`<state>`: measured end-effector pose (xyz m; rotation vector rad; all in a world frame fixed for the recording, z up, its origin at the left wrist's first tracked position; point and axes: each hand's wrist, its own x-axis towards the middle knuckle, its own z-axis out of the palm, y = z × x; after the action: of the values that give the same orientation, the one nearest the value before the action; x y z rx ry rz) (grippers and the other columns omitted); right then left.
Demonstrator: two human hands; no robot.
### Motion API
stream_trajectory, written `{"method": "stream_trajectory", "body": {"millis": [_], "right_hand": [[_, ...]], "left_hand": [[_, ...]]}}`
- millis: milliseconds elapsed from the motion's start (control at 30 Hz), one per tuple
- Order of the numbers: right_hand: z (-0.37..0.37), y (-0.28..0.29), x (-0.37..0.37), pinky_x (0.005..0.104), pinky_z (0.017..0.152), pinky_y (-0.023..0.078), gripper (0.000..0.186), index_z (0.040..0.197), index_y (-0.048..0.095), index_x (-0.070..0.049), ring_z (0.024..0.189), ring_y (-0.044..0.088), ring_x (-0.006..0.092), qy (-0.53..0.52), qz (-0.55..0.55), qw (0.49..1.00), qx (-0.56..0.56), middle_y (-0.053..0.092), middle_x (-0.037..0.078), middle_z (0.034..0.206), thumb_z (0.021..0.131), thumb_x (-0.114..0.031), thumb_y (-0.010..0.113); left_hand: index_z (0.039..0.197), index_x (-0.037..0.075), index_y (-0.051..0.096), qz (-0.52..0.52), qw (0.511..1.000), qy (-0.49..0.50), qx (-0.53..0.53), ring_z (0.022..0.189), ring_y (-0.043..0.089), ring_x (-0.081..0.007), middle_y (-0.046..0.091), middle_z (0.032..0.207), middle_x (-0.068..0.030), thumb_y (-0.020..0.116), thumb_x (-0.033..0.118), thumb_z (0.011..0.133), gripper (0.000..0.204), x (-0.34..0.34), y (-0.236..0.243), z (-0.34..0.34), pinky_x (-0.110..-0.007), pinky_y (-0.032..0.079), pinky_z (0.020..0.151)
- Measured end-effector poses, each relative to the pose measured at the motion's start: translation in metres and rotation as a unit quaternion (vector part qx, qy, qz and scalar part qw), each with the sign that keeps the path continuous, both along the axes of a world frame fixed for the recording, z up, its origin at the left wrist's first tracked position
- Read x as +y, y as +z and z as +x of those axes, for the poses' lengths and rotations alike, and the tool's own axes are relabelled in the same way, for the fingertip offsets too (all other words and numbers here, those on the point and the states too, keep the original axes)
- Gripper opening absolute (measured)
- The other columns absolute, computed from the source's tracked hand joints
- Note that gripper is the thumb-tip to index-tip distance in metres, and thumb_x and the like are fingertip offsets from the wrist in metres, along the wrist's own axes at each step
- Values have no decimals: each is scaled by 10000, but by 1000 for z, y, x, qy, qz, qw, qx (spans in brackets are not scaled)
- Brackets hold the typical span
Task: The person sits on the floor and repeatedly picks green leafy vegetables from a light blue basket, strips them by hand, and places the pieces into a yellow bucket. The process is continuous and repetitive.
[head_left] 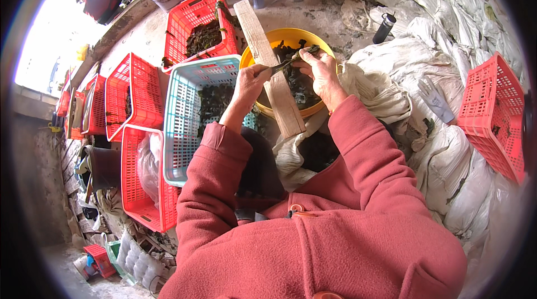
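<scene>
Pinching a dark green leafy piece (313, 50) between thumb and fingers, your right hand (321, 74) is above the yellow bucket (293, 34), which contains more dark leaves (304, 88). Your left hand (250, 83) is closed around one end of a thin dark strip (283, 65) that points toward the right hand; you cannot tell whether it is a blade or a piece of leaf. Under the strip, a wooden plank (284, 104) lies slantwise across the bucket, near its left side.

Just left of the bucket is a turquoise basket (180, 110), partly filled with similar leaves. Beyond it, a red basket (192, 15) holds another heap. On your right, pale sheeting (386, 64) spreads over the floor in folds, with a white glove (436, 99) and a dark bottle (384, 28) on or beside it.
</scene>
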<state>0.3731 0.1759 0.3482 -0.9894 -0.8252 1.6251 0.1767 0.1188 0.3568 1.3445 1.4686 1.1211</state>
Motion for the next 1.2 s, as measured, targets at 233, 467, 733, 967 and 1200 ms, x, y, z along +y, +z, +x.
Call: {"method": "stream_trajectory", "body": {"millis": [233,467,733,967,1200], "right_hand": [[-6,-5,3,293,723,569,109,1017,597,-80,838,691,184,6,18,995,101,684,76,947,919,-31,597],[-16,-45,30,315,689,590,107,982,595,-58,843,689,198,-37,-32,997,57,667,56,922,899,10,603],[12,-30,42,284,639,580,97,990,572,-2,738,666,192,-244,37,968,-38,649,101,922,911,-32,620],[15,9,18,248,735,521,135,1066,605,-57,821,589,96,-222,277,929,-106,633,16,972,937,-74,570],[7,20,-10,338,863,518,454,1249,544,-33,1057,640,242,-49,364,852,-373,627,151,1196,879,-255,688]], "left_hand": [[951,-34,695,-24,997,-5,-68,610,487,-56,614,724,1,606,122,885,191,-2,-3,-9,-222,386,549],[775,-32,664,10,998,57,38,576,463,-65,540,635,26,628,126,879,193,20,-30,-19,-248,369,528],[884,-32,711,23,961,268,-61,571,505,-98,593,640,-17,574,92,870,185,1,-30,-56,-291,413,533],[1071,-35,652,39,950,185,-247,533,446,-60,585,698,-19,506,55,878,258,-26,-3,-26,-215,365,484],[1107,-1,568,38,984,2,-176,597,477,-59,640,760,-41,548,56,907,208,-40,19,-4,-206,394,541]]}}
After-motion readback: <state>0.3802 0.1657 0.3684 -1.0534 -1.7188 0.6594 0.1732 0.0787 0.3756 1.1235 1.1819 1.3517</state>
